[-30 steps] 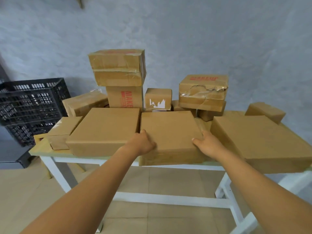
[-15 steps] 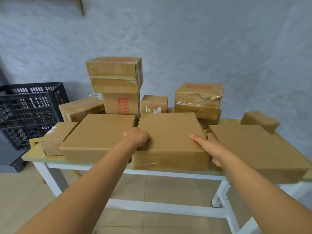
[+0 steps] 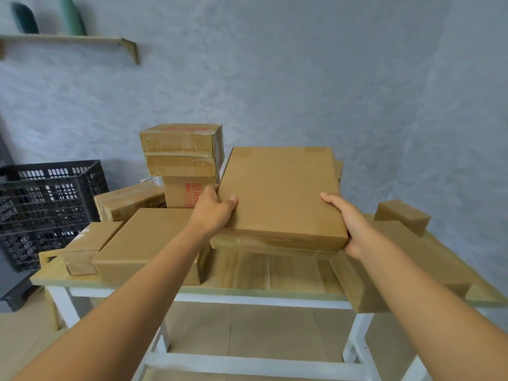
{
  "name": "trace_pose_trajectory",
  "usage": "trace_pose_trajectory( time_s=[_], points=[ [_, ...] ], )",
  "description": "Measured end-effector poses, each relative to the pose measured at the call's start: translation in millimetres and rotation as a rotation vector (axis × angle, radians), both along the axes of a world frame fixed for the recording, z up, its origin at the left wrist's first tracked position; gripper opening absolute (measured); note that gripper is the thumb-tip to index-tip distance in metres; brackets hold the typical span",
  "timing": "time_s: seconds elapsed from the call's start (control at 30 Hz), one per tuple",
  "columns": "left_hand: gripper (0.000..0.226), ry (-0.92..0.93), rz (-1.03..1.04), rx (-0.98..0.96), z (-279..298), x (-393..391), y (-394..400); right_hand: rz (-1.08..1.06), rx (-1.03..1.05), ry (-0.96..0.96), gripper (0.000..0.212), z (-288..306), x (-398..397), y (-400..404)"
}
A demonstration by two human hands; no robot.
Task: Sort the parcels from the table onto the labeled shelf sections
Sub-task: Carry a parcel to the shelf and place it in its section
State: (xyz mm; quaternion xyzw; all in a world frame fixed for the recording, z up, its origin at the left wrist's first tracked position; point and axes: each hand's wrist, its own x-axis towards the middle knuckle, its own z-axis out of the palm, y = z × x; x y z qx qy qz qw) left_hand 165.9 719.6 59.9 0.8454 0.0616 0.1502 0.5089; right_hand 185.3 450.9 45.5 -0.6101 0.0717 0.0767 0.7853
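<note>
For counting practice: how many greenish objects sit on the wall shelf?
2, on the wall shelf: a darker teal one at left, a lighter green one beside it. Others may be off-frame.

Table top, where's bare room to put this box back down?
Bare wood shows at the front middle of the table, right under the lifted box, between the flat box on the left and the big flat box on the right. Behind, the stacked boxes crowd it.

Soft even daylight, faint shadows, no glare; wide-angle bowing at edges, slight softness.
</note>
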Motion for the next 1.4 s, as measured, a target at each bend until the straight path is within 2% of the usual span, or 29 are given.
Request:
trace_pose_trajectory(
  time_s=[0.1,0.23,0.37,0.5,0.6,0.67,0.77,0.93,1.03,1.1,1.2,1.33,1.4],
  points=[
    [0.057,-0.023,-0.020,0.044,8,-3,-1,-0.059,0.035,-0.137,0.048,18,-9,0],
    [0.059,-0.103,-0.006,0.166,13,-14,-15,-0.173,-0.057,-0.338,0.079,42,-30,9],
    [0.058,-0.149,-0.021,0.100,20,-28,-35,-0.195,-0.119,-0.502,0.090,54,-54,26],
    [0.068,-0.169,-0.140,-0.021,31,-45,-51,-0.292,-0.498,-0.631,0.094,56,-72,48],
    [0.073,-0.109,-0.224,-0.287,43,-59,-59,-0.394,-0.874,-0.746,0.094,53,-84,68],
    [0.080,-0.073,-0.269,-0.421,49,-70,-57,-0.421,-1.006,-0.784,0.095,52,-89,77],
    [0.089,-0.080,-0.315,-0.516,49,-78,-50,-0.377,-1.105,-0.820,0.096,49,-93,86],
    [0.080,-0.094,-0.214,-0.612,40,-78,-35,-0.184,-0.979,-1.020,0.074,44,-100,97],
    [0.109,-0.163,-0.109,-0.689,29,-75,-28,-0.107,-0.902,-1.071,0.060,35,-107,107],
    [0.128,-0.212,-0.057,-0.714,19,-71,-25,-0.057,-0.811,-1.029,0.056,29,-111,113],
    [0.137,-0.242,-0.046,-0.729,8,-64,-22,-0.006,-0.668,-0.979,0.047,29,-111,115],
    [0.129,-0.233,-0.052,-0.750,-2,-49,-15,0.116,-0.587,-0.887,0.034,38,-94,107],
    [0.119,-0.221,-0.088,-0.771,-2,-45,-8,0.117,-0.641,-0.832,0.029,38,-77,96]
  ],
)
